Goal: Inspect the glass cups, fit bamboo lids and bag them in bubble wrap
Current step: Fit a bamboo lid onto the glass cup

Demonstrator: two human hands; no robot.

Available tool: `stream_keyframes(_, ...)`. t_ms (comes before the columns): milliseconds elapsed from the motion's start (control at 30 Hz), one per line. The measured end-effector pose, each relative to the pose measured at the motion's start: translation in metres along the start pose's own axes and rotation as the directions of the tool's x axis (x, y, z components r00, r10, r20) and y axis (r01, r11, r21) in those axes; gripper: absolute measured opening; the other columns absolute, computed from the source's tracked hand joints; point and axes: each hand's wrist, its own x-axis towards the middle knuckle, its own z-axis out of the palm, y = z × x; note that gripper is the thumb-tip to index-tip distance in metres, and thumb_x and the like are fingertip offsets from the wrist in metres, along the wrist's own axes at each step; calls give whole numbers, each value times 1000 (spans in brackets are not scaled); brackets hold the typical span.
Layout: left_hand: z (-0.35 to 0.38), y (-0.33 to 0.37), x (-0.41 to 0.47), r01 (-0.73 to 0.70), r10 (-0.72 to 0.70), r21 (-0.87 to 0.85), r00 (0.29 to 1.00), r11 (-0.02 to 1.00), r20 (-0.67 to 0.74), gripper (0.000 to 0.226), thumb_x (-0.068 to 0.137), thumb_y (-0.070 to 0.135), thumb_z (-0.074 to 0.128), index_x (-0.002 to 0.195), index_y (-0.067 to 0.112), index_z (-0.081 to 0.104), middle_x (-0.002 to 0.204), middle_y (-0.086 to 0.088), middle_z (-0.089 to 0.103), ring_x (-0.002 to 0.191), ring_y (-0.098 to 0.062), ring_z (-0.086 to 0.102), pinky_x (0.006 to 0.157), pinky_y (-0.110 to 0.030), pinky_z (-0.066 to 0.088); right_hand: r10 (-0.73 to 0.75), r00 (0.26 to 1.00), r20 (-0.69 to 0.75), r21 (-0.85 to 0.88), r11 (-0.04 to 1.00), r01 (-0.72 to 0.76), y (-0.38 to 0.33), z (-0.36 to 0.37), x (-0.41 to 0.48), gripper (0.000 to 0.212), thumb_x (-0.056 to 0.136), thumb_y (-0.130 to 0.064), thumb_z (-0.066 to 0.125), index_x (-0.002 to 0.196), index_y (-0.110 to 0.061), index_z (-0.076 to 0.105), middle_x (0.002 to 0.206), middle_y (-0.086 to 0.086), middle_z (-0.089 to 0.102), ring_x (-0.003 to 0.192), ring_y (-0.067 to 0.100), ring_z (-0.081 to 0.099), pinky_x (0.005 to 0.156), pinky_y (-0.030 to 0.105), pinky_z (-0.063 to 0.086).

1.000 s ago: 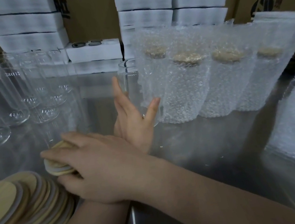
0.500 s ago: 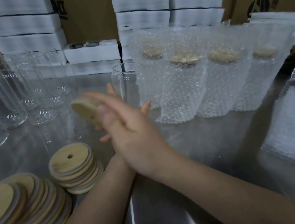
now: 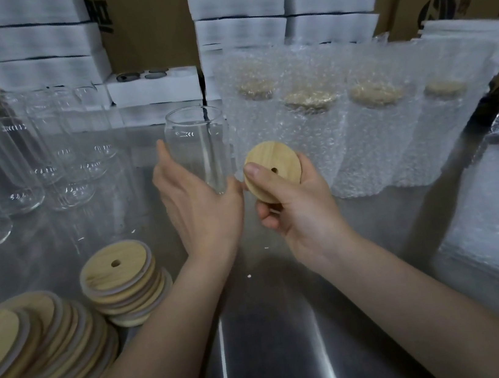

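Steel table (image 3: pixel 262 331) underneath; glass cup (image 3: pixel 199 151) stands just beyond the flat-fingered left hand (image 3: pixel 199 205); right hand (image 3: pixel 296 214), alongside, pinches a bamboo lid (image 3: pixel 272 169).

Steel table (image 3: pixel 262 331) bears glass cups (image 3: pixel 18 176), lid stacks (image 3: pixel 120 280), bagged cups (image 3: pixel 372 139), seemingly bubble-wrap bags (image 3: pixel 496 218).

A brushed steel table (image 3: pixel 272 339) is lying under the left hand (image 3: pixel 203 208) and the right hand (image 3: pixel 302 210), catching pale streaks of dim light. Beyond both hands, stacked white foam boxes (image 3: pixel 29 43) are rising along the back. Brown cardboard cartons (image 3: pixel 147 20) are standing behind them, one showing between the stacks ahead of the left hand.
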Motion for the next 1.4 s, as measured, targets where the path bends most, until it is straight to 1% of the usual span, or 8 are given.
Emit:
stream_keyframes(167,-5,10,-3,-161,163,34,983,986,-86,83,72,1,61,147,-1,27,151,-25,21,143,-39,24,119,-52,19,13,998,-63,0,1000,-13,-4,-1,-1,21,84,-29,77,94,-25,59,82,12,61,43,10,45,35,19,32)
stream_keyframes(300,-9,18,-6,-475,480,67,870,877,-114,65,69,-3,54,133,-9,43,145,-31,33,137,-41,32,110,-65,28,1,995,-98,26,1000,1,-9,-2,0,17,93,-37,65,92,-21,58,75,12,57,42,11,42,36,18,28)
stream_keyframes(400,-6,21,-12,-621,621,-1,784,784,-6,54,76,0,51,129,-10,50,139,-29,45,133,-41,42,111,-55,33,6,994,-109,34,999,-2,-11,-3,1,19,98,-40,57,96,-21,60,72,3,60,53,15,52,41,21,39)
stream_keyframes(533,-1,20,-20,-564,567,-98,776,820,278,57,78,2,54,135,-3,51,144,-17,48,138,-28,42,117,-30,30,-29,996,-88,96,995,37,-11,-4,4,25,105,-31,45,100,-13,62,81,2,65,75,14,65,63,28,55)
stream_keyframes(633,1,19,-21,-443,456,-135,787,887,415,67,79,8,53,144,4,42,151,-9,42,143,-20,36,117,-27,29,-38,997,-60,130,991,46,-12,-4,6,29,107,-23,37,95,-12,60,69,-2,65,61,10,63,53,24,53)
stream_keyframes(933,1,16,-15,-277,335,-201,867,940,369,85,81,0,67,153,15,25,153,-1,41,137,0,36,109,-12,32,-17,992,127,176,984,-6,-10,-3,7,34,101,0,39,133,-3,51,109,15,66,93,22,65,76,28,57)
stream_keyframes(1167,1,16,-16,-315,363,-198,882,928,300,94,71,-7,65,152,24,28,141,2,53,124,-6,51,97,-4,37,-83,995,51,41,996,81,-5,-6,8,45,85,8,67,124,-9,56,114,17,68,104,27,69,85,34,58)
stream_keyframes(1400,1,20,-19,-410,459,-212,829,887,318,99,70,-8,73,148,27,24,136,-4,54,123,-8,51,93,-3,38,-208,976,-70,-95,975,201,-7,-8,9,36,75,-6,82,100,-17,59,87,3,69,78,13,68,69,26,56)
